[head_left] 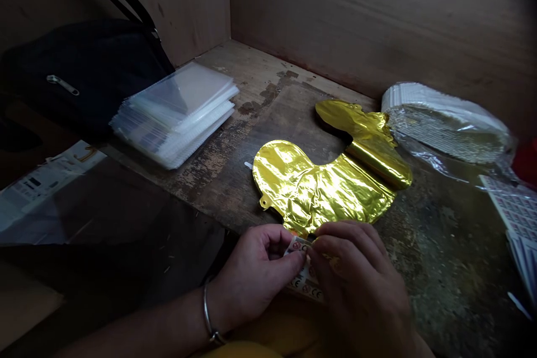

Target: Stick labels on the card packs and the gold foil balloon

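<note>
A small sheet of printed stickers with CE marks and crossed-circle symbols is held between the thumb and fingers of my left hand. My right hand has its fingers curled and pinched at the upper edge of that sheet; what lies between its fingertips is hidden. Just beyond both hands lies a flat, shiny gold foil balloon, creased, curved and partly folded over at its right side. Its lower edge reaches to my fingertips. A small tab with a hole sticks out at its left.
A stack of clear plastic sleeves lies at the back left, beside a dark bag. White items in clear wrap stand at the back right. Printed sheets lie at the right edge. Wooden panels enclose the worn tabletop.
</note>
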The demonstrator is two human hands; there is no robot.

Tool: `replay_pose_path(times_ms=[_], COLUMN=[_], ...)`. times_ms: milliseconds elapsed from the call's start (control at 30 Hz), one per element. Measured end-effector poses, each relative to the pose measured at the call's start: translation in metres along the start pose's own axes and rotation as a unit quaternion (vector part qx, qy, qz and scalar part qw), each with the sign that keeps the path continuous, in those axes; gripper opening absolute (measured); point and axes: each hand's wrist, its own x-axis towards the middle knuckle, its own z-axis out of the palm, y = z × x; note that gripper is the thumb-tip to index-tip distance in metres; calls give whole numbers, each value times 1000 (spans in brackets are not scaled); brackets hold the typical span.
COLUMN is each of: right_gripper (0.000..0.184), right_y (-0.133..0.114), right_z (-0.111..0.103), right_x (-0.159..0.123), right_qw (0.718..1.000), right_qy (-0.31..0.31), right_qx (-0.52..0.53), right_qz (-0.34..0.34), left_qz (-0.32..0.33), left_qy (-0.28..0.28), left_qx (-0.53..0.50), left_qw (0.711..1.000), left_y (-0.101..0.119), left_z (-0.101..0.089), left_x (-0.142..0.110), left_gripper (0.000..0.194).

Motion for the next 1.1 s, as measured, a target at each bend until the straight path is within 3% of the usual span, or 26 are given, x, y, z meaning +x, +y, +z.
replay_pose_path(times_ms=[200, 300, 633, 933, 1100], right_gripper=[15, 14, 22, 15, 12], right_y=[2, 0, 3, 1, 2], right_z=[-2, -1, 2, -4, -4], right_x=[2, 2, -10, 3, 0], right_qw=[997, 997, 997, 998, 997], right_qy=[-41, -28, 28, -19, -39], right_qx=[17, 29, -65, 1, 19], right_qz=[59, 61, -37, 63, 64], left_qz=[12, 17, 3, 5, 3], left_qy=[-4, -6, -7, 0, 0], left_qx=[22, 27, 0, 12, 7], left_qw=[1000, 999, 1000, 1000, 1000], left_y=[-3, -4, -1, -3, -2], left_z=[0, -1, 0, 0, 1], left_x=[0, 1, 0, -1, 0], left_gripper=[16, 14, 18, 17, 18])
